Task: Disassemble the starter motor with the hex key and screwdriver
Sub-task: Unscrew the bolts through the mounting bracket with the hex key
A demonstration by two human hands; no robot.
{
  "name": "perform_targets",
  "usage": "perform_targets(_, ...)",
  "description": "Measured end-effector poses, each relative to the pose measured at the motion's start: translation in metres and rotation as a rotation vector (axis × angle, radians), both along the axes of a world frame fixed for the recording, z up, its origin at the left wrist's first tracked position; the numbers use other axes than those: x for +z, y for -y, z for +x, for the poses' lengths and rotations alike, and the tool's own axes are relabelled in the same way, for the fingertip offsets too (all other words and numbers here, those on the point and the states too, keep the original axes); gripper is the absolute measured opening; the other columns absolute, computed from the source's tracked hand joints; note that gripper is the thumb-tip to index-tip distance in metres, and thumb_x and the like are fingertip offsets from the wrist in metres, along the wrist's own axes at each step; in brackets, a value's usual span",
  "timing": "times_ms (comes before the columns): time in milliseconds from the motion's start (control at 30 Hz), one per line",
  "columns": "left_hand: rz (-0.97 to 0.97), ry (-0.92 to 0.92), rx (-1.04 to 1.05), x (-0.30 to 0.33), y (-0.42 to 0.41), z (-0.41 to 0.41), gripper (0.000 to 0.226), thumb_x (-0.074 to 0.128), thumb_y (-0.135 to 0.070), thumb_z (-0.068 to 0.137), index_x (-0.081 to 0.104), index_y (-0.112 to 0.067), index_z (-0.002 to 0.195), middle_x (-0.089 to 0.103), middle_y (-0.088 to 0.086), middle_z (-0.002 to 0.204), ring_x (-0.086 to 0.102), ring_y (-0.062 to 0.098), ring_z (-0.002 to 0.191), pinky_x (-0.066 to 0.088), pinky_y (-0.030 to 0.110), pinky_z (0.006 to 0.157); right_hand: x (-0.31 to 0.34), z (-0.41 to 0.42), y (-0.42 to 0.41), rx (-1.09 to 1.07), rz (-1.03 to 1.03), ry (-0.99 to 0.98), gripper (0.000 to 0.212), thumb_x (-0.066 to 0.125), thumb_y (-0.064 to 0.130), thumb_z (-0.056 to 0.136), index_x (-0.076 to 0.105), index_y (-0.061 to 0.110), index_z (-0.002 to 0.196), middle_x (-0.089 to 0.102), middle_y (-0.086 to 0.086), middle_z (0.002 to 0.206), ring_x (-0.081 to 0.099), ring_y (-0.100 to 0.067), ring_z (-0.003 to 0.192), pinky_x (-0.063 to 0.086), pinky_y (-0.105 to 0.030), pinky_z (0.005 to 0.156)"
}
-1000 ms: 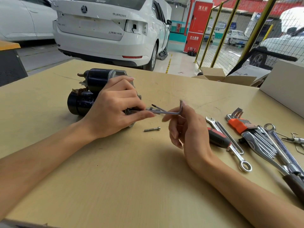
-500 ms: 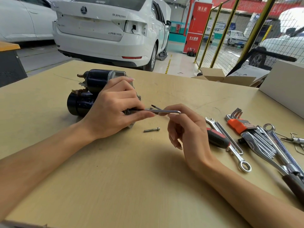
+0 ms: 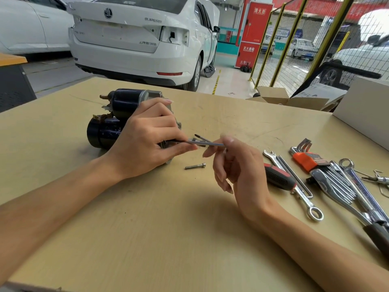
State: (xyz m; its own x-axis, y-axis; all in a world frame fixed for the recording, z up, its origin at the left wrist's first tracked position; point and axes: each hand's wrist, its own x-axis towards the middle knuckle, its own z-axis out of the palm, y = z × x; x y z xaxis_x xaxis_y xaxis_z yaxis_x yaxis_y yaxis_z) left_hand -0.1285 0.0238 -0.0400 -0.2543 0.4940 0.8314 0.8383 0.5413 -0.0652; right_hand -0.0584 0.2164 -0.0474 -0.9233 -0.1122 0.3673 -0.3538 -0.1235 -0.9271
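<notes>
Fingers, right: thumb and forefinger (image 3: 228, 142) of the right hand (image 3: 237, 171) are pinching the outer end of the hex key (image 3: 207, 143); the other fingers are hanging loosely curled, holding nothing.
Fingers, left: the left hand (image 3: 145, 140) is lying curled over the near end of the starter motor (image 3: 117, 116), gripping it, with the thumb reaching out along the hex key's shaft.
Hex key: lying nearly level between the two hands, its inner end running in under the left hand at the motor's end; where the tip is seated cannot be told.
Starter motor: lying on its side on the worktop (image 3: 168, 228), left of centre, dark body and solenoid pointing away to the left.
Loose bolt (image 3: 195, 166): lying on the worktop just below the hex key, between the hands, touching neither.
Screwdriver (image 3: 277, 178): red-and-black handle lying just right of the right hand, untouched.
Spanner (image 3: 303, 197): lying beside the screwdriver.
Hex key set (image 3: 309, 161): sitting in an orange holder, further right, among more chrome wrenches.
Background: white car (image 3: 136, 39) parked beyond the worktop.
</notes>
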Motion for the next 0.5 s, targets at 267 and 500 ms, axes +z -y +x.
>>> perform_targets(267,0.01,-0.001,0.005,-0.0001,-0.0004,-0.0001,0.032,0.067,-0.038,0.09,0.078,-0.01,0.082,0.068,0.001,0.072,0.053,0.015,0.082,0.034,0.034,0.112,0.0011,0.0017,-0.0001,-0.077,0.036,0.011,0.022,0.046,0.007,0.089,0.067,0.01,0.081,0.039,-0.005,0.045,0.033,-0.015,0.039,0.029,-0.017,0.04)
perform_targets(500,0.015,0.009,-0.01,0.0006,-0.0006,0.0002,0.032,0.068,-0.039,0.089,0.077,-0.011,0.079,0.067,0.0,0.071,0.053,0.013,0.082,0.035,0.035,0.111,0.0003,-0.0011,-0.0001,-0.175,0.027,0.075,0.031,0.036,0.009,0.103,0.064,0.01,0.09,0.04,-0.002,0.045,0.034,-0.013,0.039,0.028,-0.018,0.037)
